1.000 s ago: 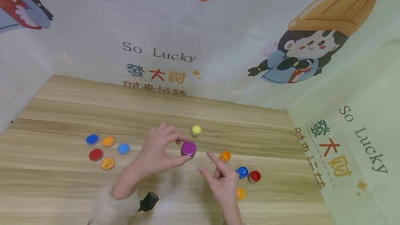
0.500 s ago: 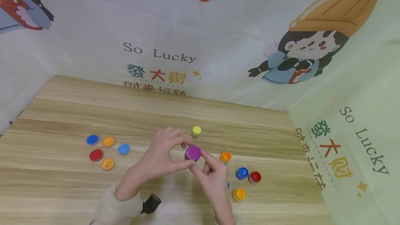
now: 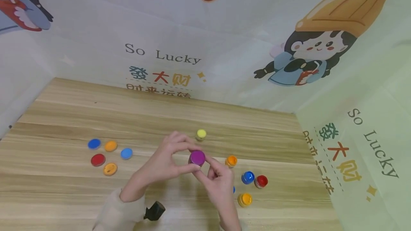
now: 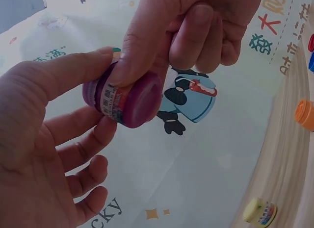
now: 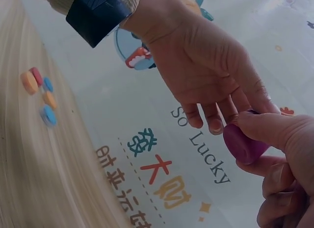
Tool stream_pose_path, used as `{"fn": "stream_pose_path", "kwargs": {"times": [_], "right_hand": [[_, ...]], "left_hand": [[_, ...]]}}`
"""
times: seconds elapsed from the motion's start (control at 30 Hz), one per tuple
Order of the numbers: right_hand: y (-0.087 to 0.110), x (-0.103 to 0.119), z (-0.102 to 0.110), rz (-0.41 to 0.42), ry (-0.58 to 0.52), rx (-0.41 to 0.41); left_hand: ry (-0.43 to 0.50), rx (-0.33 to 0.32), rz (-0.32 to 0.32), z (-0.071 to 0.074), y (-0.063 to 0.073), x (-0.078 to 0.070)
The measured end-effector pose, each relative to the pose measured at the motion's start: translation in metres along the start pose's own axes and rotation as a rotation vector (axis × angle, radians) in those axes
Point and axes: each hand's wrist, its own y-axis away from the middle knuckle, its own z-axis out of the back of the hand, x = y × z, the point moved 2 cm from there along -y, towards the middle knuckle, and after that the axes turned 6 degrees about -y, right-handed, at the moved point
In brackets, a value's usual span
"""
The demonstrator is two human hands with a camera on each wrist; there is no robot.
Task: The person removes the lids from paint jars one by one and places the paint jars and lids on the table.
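Note:
A small purple paint jar [image 3: 197, 158] is held in the air between both hands, its round purple top facing up in the head view. My left hand [image 3: 162, 161] pinches it from the left between thumb and index finger, the other fingers loosely bent. From the right, my right hand [image 3: 218, 184] grips the same jar with thumb and index finger. The left wrist view shows a printed label round the jar [image 4: 120, 98], partly under the right thumb. A yellow-topped jar [image 3: 201, 134] stands on the table just beyond the hands.
Right of the hands stand uncovered paint jars: orange [image 3: 231, 160], blue [image 3: 248, 177], red [image 3: 261, 181] and yellow-orange [image 3: 245, 199]. Another blue one is mostly hidden by the right hand. Several loose lids [image 3: 97, 159] lie at the left. Printed cloth [image 3: 224, 63] walls the table.
My right hand has moved left and taken hold of the purple jar, which the left hand alone held at first. The jar shifted slightly right and nearer. Little differs in the last half second.

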Motion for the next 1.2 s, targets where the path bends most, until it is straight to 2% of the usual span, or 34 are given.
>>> {"fn": "stream_pose_path", "kwargs": {"times": [0.17,0.27,0.37,0.47,0.57,0.7,0.9,0.97,1.03,1.2], "right_hand": [[0.0,0.0,-0.002,0.023,-0.008,-0.003],[-0.001,0.001,-0.004,0.042,-0.008,-0.018],[-0.002,0.002,-0.005,0.05,0.004,-0.046],[-0.002,0.003,-0.007,0.033,0.02,-0.071],[-0.002,0.005,-0.009,0.004,0.023,-0.089],[-0.003,0.007,-0.011,0.019,0.033,-0.104],[-0.006,0.009,-0.014,0.093,0.09,-0.142],[-0.006,0.009,-0.014,0.098,0.106,-0.15],[-0.006,0.008,-0.013,0.088,0.086,-0.147],[-0.007,0.008,-0.01,0.039,0.004,-0.102]], "left_hand": [[0.042,-0.022,0.032,-0.001,0.001,0.003],[0.051,-0.05,0.019,-0.003,0.002,0.004],[0.051,-0.127,0.01,-0.007,0.003,0.003],[0.039,-0.235,0.003,-0.012,0.002,0.002],[0.02,-0.316,-0.012,-0.017,0.002,0.001],[-0.008,-0.36,-0.021,-0.021,0.002,0.0],[-0.055,-0.443,0.041,-0.025,0.004,-0.003],[-0.059,-0.436,0.051,-0.024,0.004,-0.004],[-0.047,-0.39,0.057,-0.021,0.004,-0.004],[0.047,-0.168,0.073,-0.01,0.003,0.0]]}}
